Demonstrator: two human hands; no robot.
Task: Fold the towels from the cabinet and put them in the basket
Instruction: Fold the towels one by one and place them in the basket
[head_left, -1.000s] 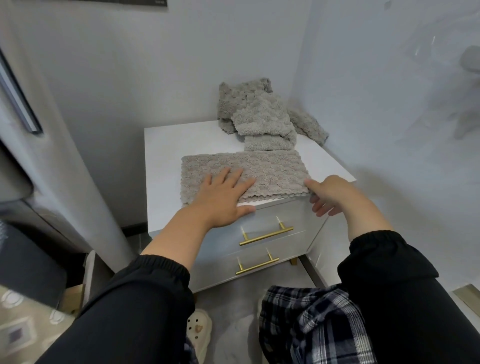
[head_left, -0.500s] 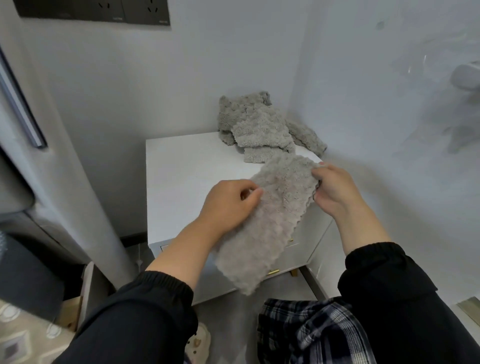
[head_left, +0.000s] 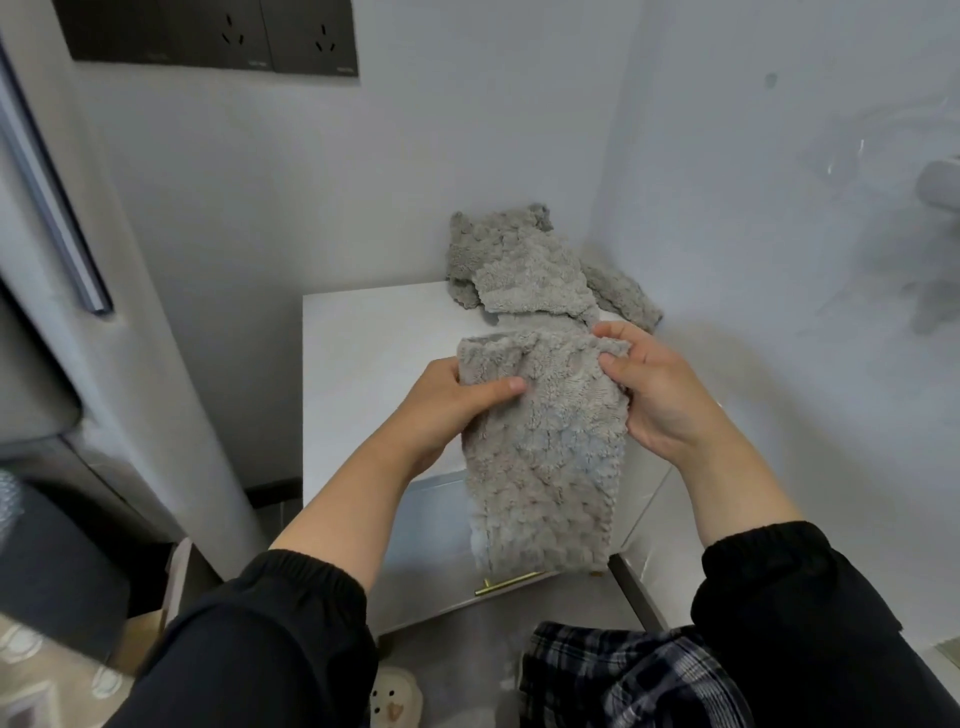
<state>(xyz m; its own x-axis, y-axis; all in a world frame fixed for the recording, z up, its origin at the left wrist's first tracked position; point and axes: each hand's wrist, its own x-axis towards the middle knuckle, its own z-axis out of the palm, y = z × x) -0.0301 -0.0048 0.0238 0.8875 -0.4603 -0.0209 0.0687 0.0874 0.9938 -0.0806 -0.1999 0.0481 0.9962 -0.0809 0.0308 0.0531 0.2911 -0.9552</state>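
Note:
A grey fluffy towel (head_left: 545, 452) hangs lengthwise in front of the white cabinet (head_left: 363, 353), folded into a narrow strip. My left hand (head_left: 457, 405) grips its upper left corner, thumb on the front. My right hand (head_left: 649, 384) pinches the upper right corner. The towel's lower end dangles over the drawer fronts. Behind it, in the cabinet's back right corner, lies a heap of more grey towels (head_left: 530, 265), crumpled against the wall. No basket is in view.
White walls close in behind and to the right of the cabinet. A gold drawer handle (head_left: 511, 582) shows below the towel. A dark socket panel (head_left: 208, 36) sits high on the back wall. A grey appliance door (head_left: 47, 218) stands at the left.
The towel lay flat on the cabinet under my hands one second ago. Both hands have lifted it off the top and now hold it hanging by its upper corners.

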